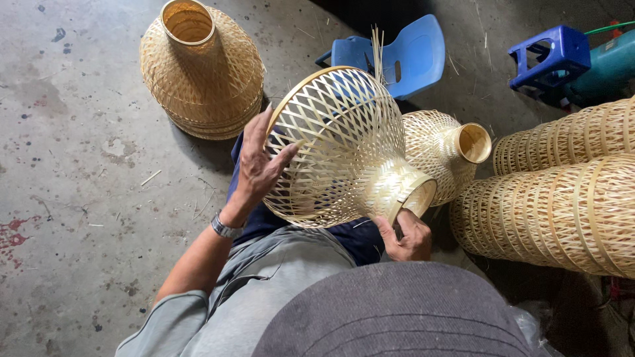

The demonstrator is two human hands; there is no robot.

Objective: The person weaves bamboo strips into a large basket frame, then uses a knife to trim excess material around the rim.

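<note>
Person holds a woven bamboo lampshade point(337, 149) tilted on its side over the lap. Left hand point(259, 162) lies flat on the wide rim, fingers spread, no closed grip. Right hand point(409, 237) has its grip shut on the narrow neck ring from below. Another shade point(444, 149) lies just behind; a stack of shades point(202, 73) stands on the concrete floor point(73, 165). Blue chair point(403, 56) behind, long stacked shades point(562, 198) at right.
</note>
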